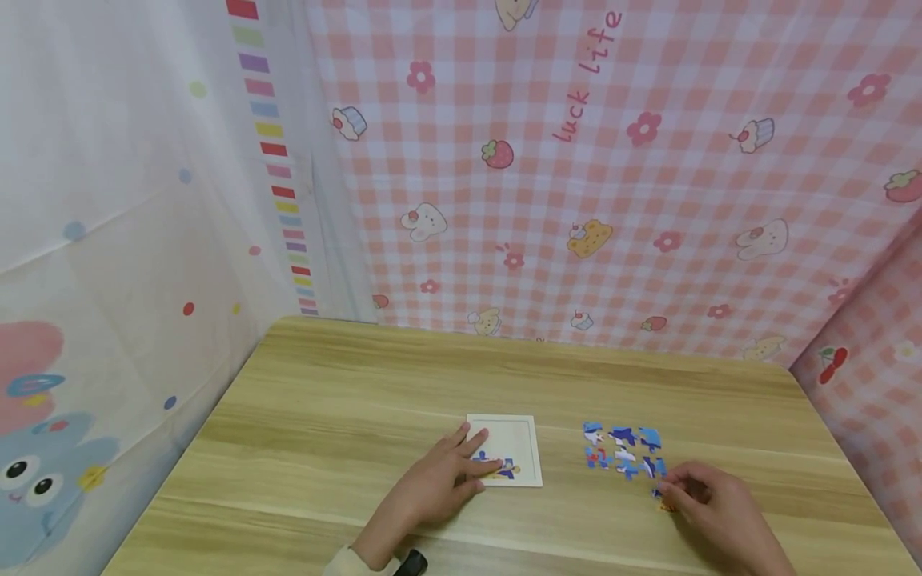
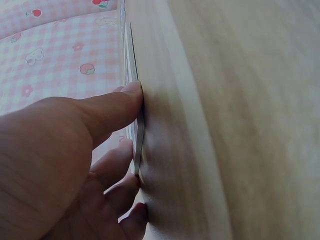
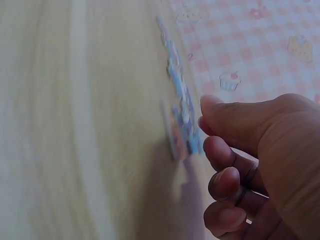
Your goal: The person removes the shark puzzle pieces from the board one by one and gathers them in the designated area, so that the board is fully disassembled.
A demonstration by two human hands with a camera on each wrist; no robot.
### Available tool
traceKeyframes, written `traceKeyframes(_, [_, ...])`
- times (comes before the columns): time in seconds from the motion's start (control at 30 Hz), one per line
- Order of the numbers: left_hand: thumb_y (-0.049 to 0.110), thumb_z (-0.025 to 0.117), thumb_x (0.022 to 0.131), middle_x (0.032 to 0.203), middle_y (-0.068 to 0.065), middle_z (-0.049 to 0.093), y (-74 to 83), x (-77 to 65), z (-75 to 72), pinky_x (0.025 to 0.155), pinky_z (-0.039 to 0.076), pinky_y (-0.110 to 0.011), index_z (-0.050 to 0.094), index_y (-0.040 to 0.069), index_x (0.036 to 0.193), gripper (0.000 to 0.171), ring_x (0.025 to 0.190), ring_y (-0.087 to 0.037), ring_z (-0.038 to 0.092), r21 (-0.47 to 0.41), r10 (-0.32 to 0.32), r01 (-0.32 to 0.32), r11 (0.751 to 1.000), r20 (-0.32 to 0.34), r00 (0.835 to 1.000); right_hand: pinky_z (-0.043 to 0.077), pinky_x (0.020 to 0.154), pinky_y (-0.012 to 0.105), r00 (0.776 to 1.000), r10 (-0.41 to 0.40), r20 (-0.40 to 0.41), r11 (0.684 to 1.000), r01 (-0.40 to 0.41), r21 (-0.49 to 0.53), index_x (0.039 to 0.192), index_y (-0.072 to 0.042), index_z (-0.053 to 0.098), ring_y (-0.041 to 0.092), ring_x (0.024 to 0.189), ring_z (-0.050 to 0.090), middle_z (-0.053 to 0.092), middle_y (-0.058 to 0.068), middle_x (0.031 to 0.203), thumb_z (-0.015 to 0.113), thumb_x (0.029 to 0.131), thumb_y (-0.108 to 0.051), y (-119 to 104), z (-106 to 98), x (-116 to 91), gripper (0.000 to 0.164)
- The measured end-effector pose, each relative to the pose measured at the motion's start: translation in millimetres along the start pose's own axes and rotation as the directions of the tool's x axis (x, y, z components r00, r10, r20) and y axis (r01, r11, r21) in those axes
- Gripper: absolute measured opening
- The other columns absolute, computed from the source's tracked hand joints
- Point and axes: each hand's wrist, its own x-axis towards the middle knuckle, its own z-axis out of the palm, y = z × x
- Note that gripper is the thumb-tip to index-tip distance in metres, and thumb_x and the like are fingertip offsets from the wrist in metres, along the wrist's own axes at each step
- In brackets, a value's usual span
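Observation:
My left hand (image 1: 450,478) rests with spread fingers on a square white puzzle board (image 1: 515,436). In the left wrist view, the thumb (image 2: 112,110) touches the board's edge (image 2: 140,142). Colourful jigsaw pieces (image 1: 510,470) lie along the board's near side, partly covered by the fingers. My right hand (image 1: 713,504) hovers with bent fingers beside a small blue and orange jigsaw piece (image 1: 666,504). In the right wrist view, thumb and index finger come near each other with nothing visible between them; the jigsaw pieces (image 3: 181,90) lie beyond, blurred.
Several loose blue jigsaw pieces (image 1: 623,437) lie in rows right of the board. Everything lies on a wood-grain table (image 1: 346,400). A pink checked cloth (image 1: 461,192) hangs behind it, and a white patterned cloth (image 1: 130,264) hangs at the left.

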Motion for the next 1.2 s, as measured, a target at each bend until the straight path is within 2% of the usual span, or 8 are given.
traceKeyframes(0.13, [0.027,0.066,0.100,0.166,0.000,0.036,-0.7,-0.2,0.0,0.126,0.028,-0.055,0.064,0.038,0.138,0.040,0.158,-0.033,0.024,0.004,0.016,-0.016,1.000,-0.021,1.000,0.042,0.053,0.019,0.996,-0.076,-0.039,0.997,0.077,0.008,0.085,-0.022,0.073,-0.003,0.061,0.049,0.060,-0.014,0.068,0.081,0.089,-0.020,-9,2,4,0.009])
traceKeyframes(0.27, [0.028,0.068,0.098,0.165,0.000,0.039,-1.5,-0.3,0.0,0.124,0.032,-0.056,0.066,0.038,0.136,0.039,0.157,-0.033,0.027,0.003,0.017,-0.016,1.000,-0.038,0.999,0.042,0.050,0.019,0.981,-0.173,-0.084,0.984,0.176,0.028,0.082,-0.024,0.073,-0.004,0.060,0.048,0.056,-0.016,0.067,0.083,0.085,-0.014,-18,8,8,0.015])
traceKeyframes(0.43, [0.029,0.070,0.096,0.163,0.000,0.042,-2.4,0.1,0.0,0.123,0.034,-0.055,0.068,0.036,0.135,0.039,0.156,-0.032,0.030,0.005,0.016,-0.016,1.000,-0.058,0.998,0.042,0.049,0.019,0.973,-0.221,-0.060,0.972,0.225,0.070,0.084,-0.023,0.073,-0.004,0.059,0.046,0.054,-0.017,0.067,0.082,0.086,-0.013,-31,16,14,0.014])
traceKeyframes(0.63, [0.028,0.076,0.091,0.160,-0.002,0.047,-2.6,0.3,-2.2,0.122,0.036,-0.055,0.070,0.029,0.133,0.042,0.153,-0.030,0.037,-0.002,0.004,-0.005,1.000,-0.093,0.996,0.042,0.049,0.018,0.959,-0.281,-0.030,0.953,0.282,0.107,0.084,-0.021,0.073,-0.004,0.060,0.045,0.054,-0.017,0.068,0.082,0.085,-0.011,-47,26,21,0.014])
traceKeyframes(0.93, [0.031,0.077,0.091,0.164,-0.007,0.041,-2.7,0.8,-6.0,0.123,0.035,-0.054,0.070,0.024,0.134,0.043,0.155,-0.032,0.034,-0.020,-0.018,0.017,1.000,-0.072,0.997,0.047,0.055,0.018,0.952,-0.303,0.051,0.943,0.291,0.163,0.088,-0.018,0.075,-0.004,0.065,0.050,0.059,-0.016,0.073,0.081,0.086,-0.010,-69,43,31,0.011])
traceKeyframes(1.2, [0.032,0.076,0.092,0.165,-0.011,0.039,-4.1,0.3,-7.1,0.122,0.036,-0.055,0.071,0.026,0.132,0.041,0.155,-0.034,0.032,-0.015,-0.014,0.013,1.000,-0.070,0.997,0.050,0.059,0.018,0.951,-0.268,0.151,0.953,0.240,0.183,0.093,-0.018,0.073,-0.002,0.069,0.052,0.062,-0.014,0.078,0.078,0.089,-0.011,-87,60,38,0.010])
